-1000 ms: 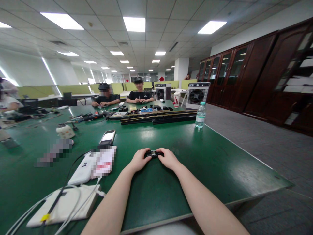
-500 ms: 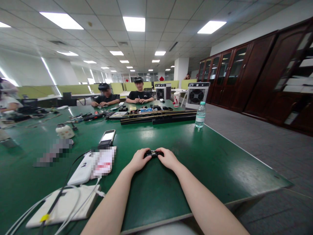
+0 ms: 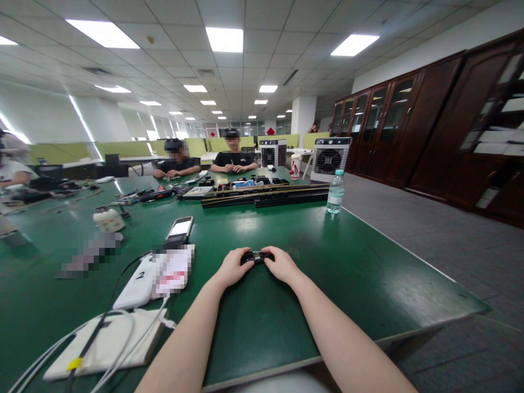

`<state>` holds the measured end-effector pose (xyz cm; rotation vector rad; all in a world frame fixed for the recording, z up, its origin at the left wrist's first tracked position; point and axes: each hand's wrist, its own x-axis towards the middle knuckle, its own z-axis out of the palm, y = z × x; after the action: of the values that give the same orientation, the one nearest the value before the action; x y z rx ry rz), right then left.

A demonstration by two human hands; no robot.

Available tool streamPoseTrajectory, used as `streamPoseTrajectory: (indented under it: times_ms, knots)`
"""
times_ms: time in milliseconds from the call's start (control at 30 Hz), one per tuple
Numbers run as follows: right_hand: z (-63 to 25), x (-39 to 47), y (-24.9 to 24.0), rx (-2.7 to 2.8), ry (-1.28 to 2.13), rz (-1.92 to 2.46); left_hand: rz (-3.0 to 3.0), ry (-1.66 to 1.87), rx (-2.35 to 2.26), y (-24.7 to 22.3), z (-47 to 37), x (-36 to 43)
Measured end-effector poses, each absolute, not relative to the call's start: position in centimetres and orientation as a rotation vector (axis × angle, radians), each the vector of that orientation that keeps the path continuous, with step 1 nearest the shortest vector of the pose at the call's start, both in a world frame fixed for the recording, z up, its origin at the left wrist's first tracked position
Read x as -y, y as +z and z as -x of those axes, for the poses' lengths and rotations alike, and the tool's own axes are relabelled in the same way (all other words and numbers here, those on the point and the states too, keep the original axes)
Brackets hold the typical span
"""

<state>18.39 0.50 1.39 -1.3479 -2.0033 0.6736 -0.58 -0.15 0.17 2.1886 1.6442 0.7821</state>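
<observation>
Both of my hands grip a small black object (image 3: 257,256) with a pale, metallic-looking middle, low over the green table or resting on it; I cannot tell which. Its kind is too small to make out. My left hand (image 3: 235,267) has its fingers closed on the left end, thumb on the near side. On the right end, my right hand (image 3: 281,265) is closed in the same way. The fingers cover both ends, so only the middle shows.
Left of my arms lie a phone (image 3: 179,232), a white power bank marked 2 (image 3: 137,284), and a white box (image 3: 102,349) crossed by cables. A water bottle (image 3: 335,194) stands right of long black bars (image 3: 286,196). Two people sit across the green table (image 3: 262,327).
</observation>
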Motion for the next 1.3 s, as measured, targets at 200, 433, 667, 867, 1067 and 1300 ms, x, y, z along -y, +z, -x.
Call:
streamPoseTrajectory:
  times_ms: [200, 433, 667, 867, 1067, 1300]
  knots:
    - [-18.31, -0.4, 1.46, 2.002, 0.672, 1.362, -2.205, 0.765, -1.629, 0.25, 0.65, 0.17]
    - [-18.24, -0.07, 1.89, 1.99, 0.699, 1.302, -2.202, 0.8, -1.585, 0.17, 0.73, 0.15]
    - [-18.34, -0.27, 1.42, 2.063, 0.667, 1.254, -2.162, 0.839, -1.608, 0.02, 0.79, 0.15]
    - [-18.22, -0.12, 1.41, 2.104, 0.596, 1.287, -2.187, 0.818, -1.589, 0.26, 0.68, 0.18]
    - [-18.21, 0.0, 1.55, 2.12, 0.584, 1.305, -2.189, 0.813, -1.59, 0.4, 0.67, 0.3]
    - [-18.2, -0.11, 1.4, 2.149, 0.549, 1.282, -2.201, 0.796, -1.621, 0.52, 0.58, 0.37]
